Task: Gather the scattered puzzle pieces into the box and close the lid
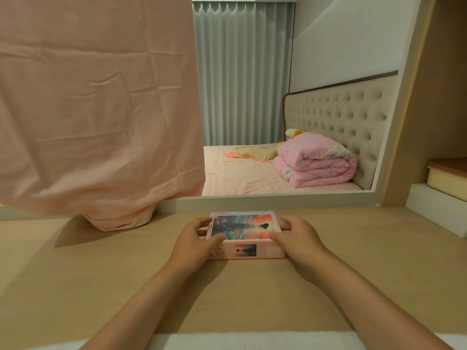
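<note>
A pink puzzle box (246, 250) lies on the light wooden desk (353, 261), its picture lid on top and closed. My left hand (195, 238) grips the box's left side, thumb on the lid's near edge and fingers along the left edge. On the opposite side my right hand (295, 236) holds the box the same way. No loose puzzle pieces show on the desk.
A pink cloth (101, 109) hangs at the left and bunches on the desk just left of the box. Behind the desk a mirror (252, 97) shows a bed and a folded pink quilt. White and yellow boxes (444, 183) stand at the right.
</note>
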### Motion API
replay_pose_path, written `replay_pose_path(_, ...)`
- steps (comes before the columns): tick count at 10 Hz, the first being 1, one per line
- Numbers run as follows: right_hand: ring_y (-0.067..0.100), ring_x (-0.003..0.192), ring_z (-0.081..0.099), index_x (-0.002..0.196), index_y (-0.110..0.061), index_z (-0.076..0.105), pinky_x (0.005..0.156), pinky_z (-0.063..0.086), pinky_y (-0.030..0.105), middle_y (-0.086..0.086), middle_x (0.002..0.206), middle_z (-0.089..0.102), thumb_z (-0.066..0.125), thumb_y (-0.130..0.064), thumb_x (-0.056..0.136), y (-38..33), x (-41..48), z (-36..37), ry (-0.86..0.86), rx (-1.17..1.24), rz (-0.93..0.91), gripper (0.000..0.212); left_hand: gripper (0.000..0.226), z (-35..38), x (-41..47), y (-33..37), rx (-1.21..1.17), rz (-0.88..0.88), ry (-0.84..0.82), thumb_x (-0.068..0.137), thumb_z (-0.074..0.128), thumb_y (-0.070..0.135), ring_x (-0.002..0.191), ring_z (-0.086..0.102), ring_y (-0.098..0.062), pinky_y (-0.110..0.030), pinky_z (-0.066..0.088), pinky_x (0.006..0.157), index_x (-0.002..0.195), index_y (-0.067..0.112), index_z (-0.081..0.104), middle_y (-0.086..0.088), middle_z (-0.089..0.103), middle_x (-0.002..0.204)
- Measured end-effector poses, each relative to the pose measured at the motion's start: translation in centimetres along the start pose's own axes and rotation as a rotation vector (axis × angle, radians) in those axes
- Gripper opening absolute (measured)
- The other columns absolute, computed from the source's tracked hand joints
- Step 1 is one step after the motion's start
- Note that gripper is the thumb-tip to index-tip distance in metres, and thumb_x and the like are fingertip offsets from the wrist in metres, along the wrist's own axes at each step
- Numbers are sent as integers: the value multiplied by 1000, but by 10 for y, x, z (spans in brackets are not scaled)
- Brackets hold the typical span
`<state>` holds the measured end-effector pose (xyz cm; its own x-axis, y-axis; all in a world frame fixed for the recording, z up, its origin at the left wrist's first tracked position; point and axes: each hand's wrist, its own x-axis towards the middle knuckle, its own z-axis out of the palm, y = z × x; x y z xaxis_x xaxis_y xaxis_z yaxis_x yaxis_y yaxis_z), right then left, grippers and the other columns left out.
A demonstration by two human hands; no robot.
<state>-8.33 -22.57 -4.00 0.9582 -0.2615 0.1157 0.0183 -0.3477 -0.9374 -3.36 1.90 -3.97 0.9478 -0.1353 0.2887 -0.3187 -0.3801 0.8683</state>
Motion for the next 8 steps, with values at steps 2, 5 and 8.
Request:
replay_pose_path(2,17,90,74,102,-23,77,86,59,51,-7,94,78,77,-31,79,0,21,6,35,83,3,24,48,11,25,-1,-9,-59,57,83,75,27,99,62,-10,-29,55,82,128,18,58,6,62,114)
replay_pose_path(5,20,115,63,121,-27,67,106,45,45,-3,122,70,48,-63,74,-1,59,20,0,96,65,63,18,25,63,-9,84,-41,27,92,63,29,84,66,-7,-26,52,69,108,23,68,5,72,97)
replay_pose_path(8,19,120,59,118,-36,67,106,43,43,-11,123,67,44,-58,89,-9,65,13,-7,112,42,43,55,16,76,-8,-13,-138,-45,91,49,59,113,60,-20,-36,48,97,129,21,58,0,62,130)
